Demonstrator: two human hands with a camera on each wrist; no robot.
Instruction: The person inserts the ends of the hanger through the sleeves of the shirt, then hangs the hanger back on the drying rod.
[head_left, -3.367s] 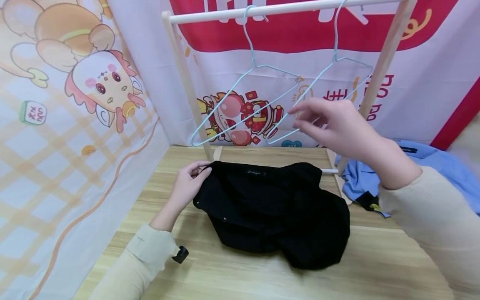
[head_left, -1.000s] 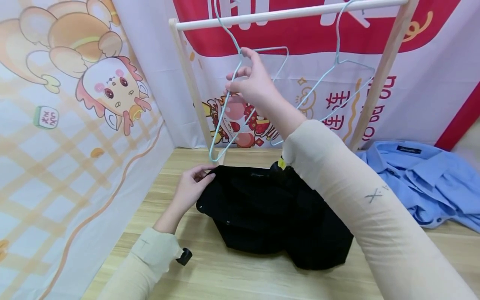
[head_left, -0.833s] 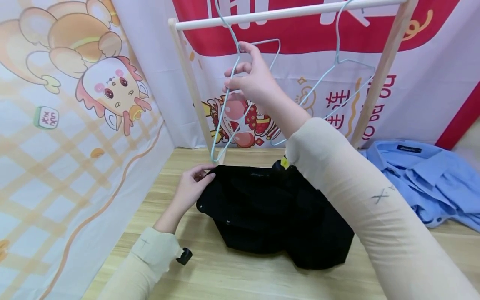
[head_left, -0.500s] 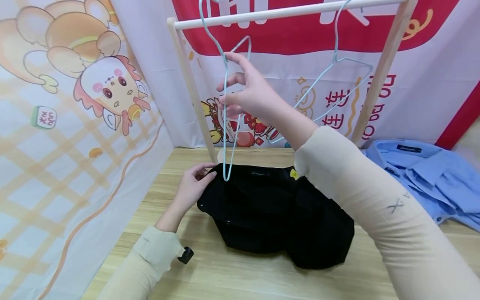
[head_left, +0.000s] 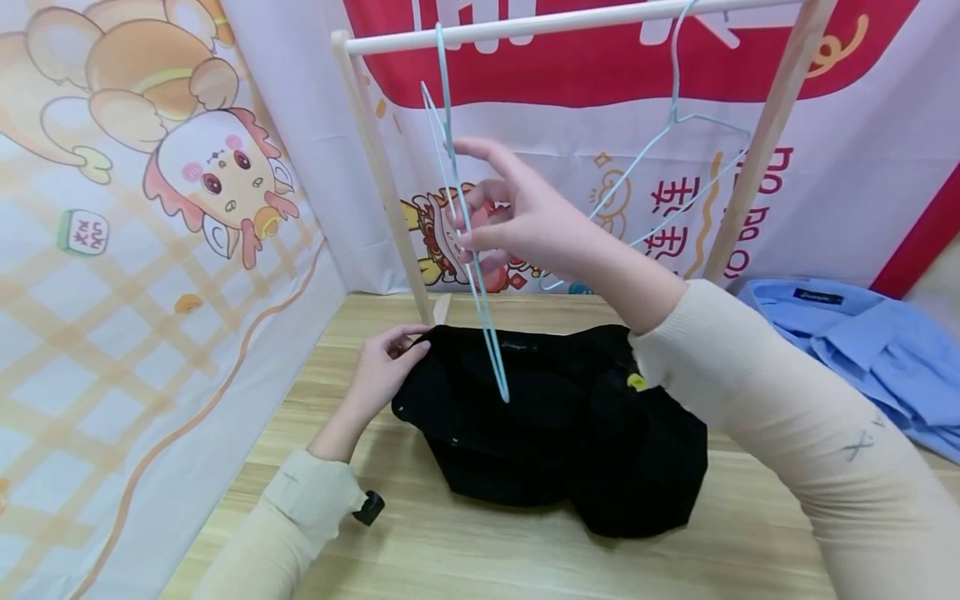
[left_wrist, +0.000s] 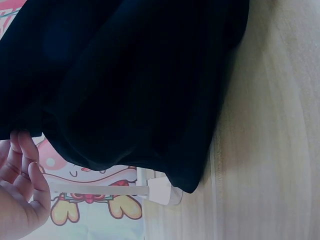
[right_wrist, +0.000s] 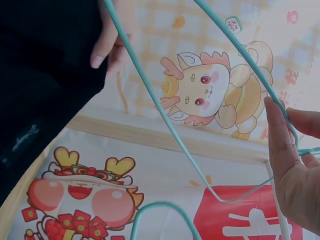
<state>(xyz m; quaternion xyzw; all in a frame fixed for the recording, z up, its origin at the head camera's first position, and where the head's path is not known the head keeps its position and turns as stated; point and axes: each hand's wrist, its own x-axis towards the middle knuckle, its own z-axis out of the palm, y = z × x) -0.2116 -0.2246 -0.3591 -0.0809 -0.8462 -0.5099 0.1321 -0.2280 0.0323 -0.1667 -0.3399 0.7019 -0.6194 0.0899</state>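
Note:
A black garment with a collar label and small pale buttons lies bunched on the wooden table. At its upper left corner, my left hand pinches the cloth edge between thumb and fingers. My right hand holds a light blue wire hanger by its shoulder, just under the neck. The hanger stands nearly edge-on in the head view, its lower end overlapping the garment's opening and its hook overlapping the rack bar. In the right wrist view, thumb and fingers grip the hanger wire near the neck.
A wooden rack spans the back of the table, with a second wire hanger hanging from its right part. At the right lies a folded blue shirt. Printed cloth walls stand behind and to the left.
My right hand, empty at first, has taken hold of the left hanger, turned it edge-on and lowered its end over the black garment. The left hand keeps its pinch on the cloth.

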